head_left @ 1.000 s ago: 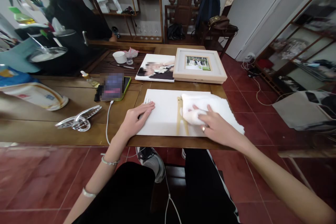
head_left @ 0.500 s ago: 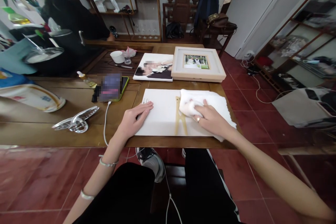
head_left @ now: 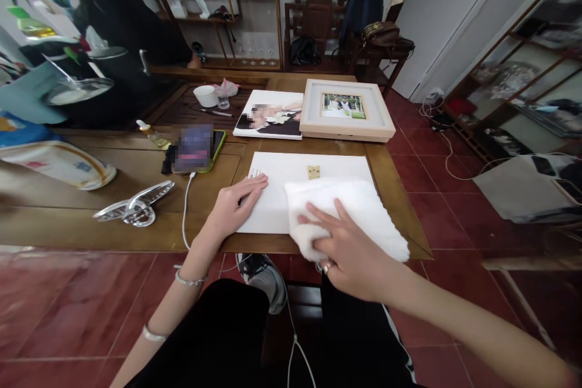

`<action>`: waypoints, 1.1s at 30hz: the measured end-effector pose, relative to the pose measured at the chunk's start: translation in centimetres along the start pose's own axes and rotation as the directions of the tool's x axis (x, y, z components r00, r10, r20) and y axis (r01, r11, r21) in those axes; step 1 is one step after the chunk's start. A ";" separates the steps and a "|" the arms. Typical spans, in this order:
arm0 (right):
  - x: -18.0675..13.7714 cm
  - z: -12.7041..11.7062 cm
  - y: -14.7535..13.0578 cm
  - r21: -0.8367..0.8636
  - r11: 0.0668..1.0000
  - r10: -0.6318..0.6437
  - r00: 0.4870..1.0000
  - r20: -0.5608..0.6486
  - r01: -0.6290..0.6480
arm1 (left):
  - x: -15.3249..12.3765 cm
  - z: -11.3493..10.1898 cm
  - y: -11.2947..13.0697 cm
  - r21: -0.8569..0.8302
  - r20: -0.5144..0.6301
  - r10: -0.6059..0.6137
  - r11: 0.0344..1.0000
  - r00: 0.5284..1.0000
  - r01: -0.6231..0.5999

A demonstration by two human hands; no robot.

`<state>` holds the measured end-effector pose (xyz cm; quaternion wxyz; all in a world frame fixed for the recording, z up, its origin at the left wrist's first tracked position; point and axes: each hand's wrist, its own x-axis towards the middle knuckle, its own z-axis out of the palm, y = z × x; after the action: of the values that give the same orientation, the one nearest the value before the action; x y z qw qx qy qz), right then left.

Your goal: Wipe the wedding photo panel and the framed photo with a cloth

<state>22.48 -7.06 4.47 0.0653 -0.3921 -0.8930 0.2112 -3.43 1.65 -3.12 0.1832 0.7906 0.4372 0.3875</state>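
A white board [head_left: 291,177] lies flat near the front edge of the wooden table [head_left: 113,227], a small tan hanger piece [head_left: 313,171] showing at its middle top. My left hand [head_left: 236,203] rests flat on the board's left edge, fingers stretched out. My right hand [head_left: 345,248] presses a white cloth [head_left: 364,212] onto the board's near right part, fingers spread over a bunched fold. The cloth hides the board's lower right corner.
Behind the board lie an unframed photo print [head_left: 270,114] and a light framed photo [head_left: 344,109]. To the left are a phone [head_left: 195,147] with a white cable [head_left: 185,206], a metal clip [head_left: 134,209], a small bottle [head_left: 152,133] and a white cup [head_left: 205,96].
My right hand has dragged the cloth from the board's far right toward the near edge and left, uncovering the top of the tan piece. My left hand has stayed put.
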 end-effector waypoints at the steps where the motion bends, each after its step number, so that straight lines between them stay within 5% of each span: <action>1: -0.4 0.0 -0.5 -0.008 1.000 -0.019 1.000 0.022 0.019 | 0.0 0.0 0.0 -0.002 0.000 -0.002 1.000 1.000 0.002; 5: 0.8 -0.6 -0.3 -0.062 0.998 -0.027 0.999 0.032 0.029 | 0.0 0.0 0.0 -0.001 0.000 0.000 1.000 1.000 0.000; 15: 9.8 -1.6 5.0 -0.244 0.954 0.146 0.980 -0.135 -0.176 | 0.1 -0.1 0.0 0.001 0.012 -0.024 1.000 1.000 0.024; 19: 8.1 -0.4 2.4 -0.254 0.955 0.140 0.987 -0.074 -0.154 | 0.1 -0.1 0.2 -0.001 0.013 -0.018 1.000 1.000 0.018; 26: 2.3 0.2 -2.6 -0.213 0.971 -0.091 0.991 0.095 0.110 | 0.0 -0.1 0.4 0.001 0.010 -0.028 1.000 1.000 0.028; 33: 6.5 -0.3 -0.5 -0.202 0.977 -0.067 0.998 0.000 0.066 | 0.0 -0.1 0.3 0.018 0.011 -0.024 1.000 1.000 0.023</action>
<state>17.79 -2.54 4.59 0.0351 -0.3673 -0.9221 0.1161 -3.35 1.47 -2.82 0.1830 0.7892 0.4490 0.3770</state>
